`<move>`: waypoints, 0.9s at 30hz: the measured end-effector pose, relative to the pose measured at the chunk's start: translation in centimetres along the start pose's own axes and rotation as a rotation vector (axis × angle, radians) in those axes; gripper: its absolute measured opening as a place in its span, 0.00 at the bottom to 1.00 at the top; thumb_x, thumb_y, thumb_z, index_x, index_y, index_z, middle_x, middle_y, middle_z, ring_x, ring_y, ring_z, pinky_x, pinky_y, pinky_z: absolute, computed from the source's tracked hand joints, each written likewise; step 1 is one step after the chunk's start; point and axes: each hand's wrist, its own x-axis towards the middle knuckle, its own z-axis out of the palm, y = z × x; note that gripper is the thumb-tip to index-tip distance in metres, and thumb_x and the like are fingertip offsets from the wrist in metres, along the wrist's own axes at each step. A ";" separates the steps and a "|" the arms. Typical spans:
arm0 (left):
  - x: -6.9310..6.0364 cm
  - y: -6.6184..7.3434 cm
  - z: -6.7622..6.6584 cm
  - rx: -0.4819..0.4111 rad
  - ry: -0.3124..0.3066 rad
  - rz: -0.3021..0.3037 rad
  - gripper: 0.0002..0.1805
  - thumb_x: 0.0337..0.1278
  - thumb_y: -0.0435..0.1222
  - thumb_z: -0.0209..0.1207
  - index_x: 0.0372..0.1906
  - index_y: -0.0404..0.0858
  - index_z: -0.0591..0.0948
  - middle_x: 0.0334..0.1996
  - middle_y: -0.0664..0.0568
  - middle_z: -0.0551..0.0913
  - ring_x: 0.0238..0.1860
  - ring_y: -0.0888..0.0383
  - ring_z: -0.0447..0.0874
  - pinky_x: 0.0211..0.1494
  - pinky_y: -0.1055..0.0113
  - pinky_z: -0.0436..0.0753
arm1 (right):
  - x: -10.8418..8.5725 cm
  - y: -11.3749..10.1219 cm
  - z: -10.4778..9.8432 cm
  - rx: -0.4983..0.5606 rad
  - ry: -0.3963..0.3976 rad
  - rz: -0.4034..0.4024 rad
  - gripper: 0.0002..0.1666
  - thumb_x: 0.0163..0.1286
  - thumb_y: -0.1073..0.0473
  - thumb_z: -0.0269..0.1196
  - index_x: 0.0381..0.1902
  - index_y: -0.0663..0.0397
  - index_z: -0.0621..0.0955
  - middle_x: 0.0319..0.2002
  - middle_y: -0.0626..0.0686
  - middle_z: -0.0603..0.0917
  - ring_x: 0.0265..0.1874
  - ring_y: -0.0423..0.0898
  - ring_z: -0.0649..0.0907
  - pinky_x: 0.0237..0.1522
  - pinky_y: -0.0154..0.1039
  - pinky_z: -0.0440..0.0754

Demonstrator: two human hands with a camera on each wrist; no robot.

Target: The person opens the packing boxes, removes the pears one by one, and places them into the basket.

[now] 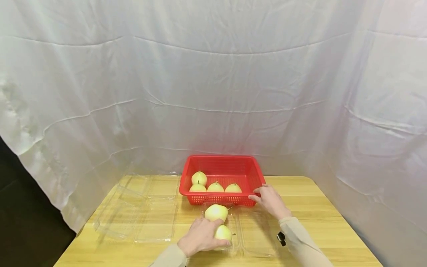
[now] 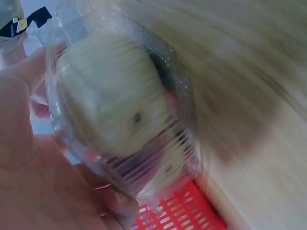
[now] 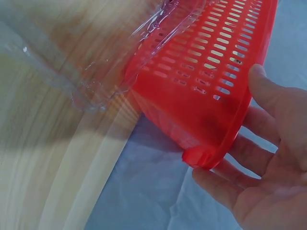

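Observation:
My left hand holds a yellow-green pear, its thumb and fingers on either side of the fruit. Just beyond lies a second pear. Both sit in a clear plastic clamshell box whose lid lies open to the right; in the left wrist view, clear plastic covers the blurred pears. Behind the box stands a red perforated basket, with several pears along its near and left sides. My right hand grips the basket's near right corner by the rim, with the thumb on the rim in the right wrist view.
More clear plastic boxes stand open on the left of the wooden table. Pale curtain hangs behind the table and along both sides. A dark area lies beyond the left edge.

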 end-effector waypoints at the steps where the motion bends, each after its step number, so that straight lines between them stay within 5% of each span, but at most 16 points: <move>1: 0.1 0.1 0.0 -0.004 0.005 -0.005 0.30 0.41 0.68 0.63 0.44 0.52 0.80 0.21 0.63 0.76 0.24 0.63 0.72 0.32 0.65 0.69 | 0.1 0.0 0.0 -0.002 -0.005 0.003 0.11 0.61 0.52 0.70 0.30 0.54 0.88 0.26 0.47 0.86 0.39 0.54 0.81 0.48 0.52 0.78; 9: 0.3 0.1 0.5 -0.033 0.109 0.009 0.24 0.36 0.64 0.65 0.35 0.54 0.78 0.17 0.67 0.68 0.20 0.66 0.64 0.29 0.68 0.63 | 0.0 -0.2 0.0 0.026 -0.029 0.042 0.11 0.61 0.52 0.70 0.30 0.55 0.88 0.27 0.48 0.85 0.43 0.56 0.80 0.50 0.54 0.78; 15: 0.4 -0.2 0.4 -0.078 0.243 0.001 0.26 0.36 0.64 0.65 0.41 0.55 0.80 0.20 0.64 0.74 0.23 0.66 0.69 0.27 0.72 0.63 | -0.1 -0.2 0.0 0.065 -0.027 0.058 0.11 0.61 0.54 0.70 0.32 0.57 0.88 0.30 0.50 0.87 0.52 0.62 0.79 0.56 0.58 0.75; 27: 1.3 -0.3 -0.7 -0.282 0.292 -0.123 0.29 0.37 0.63 0.68 0.46 0.55 0.79 0.34 0.61 0.78 0.36 0.63 0.74 0.34 0.66 0.69 | 0.2 -0.1 -0.2 0.073 -0.013 0.053 0.09 0.60 0.54 0.71 0.27 0.54 0.87 0.25 0.46 0.84 0.45 0.59 0.80 0.52 0.55 0.77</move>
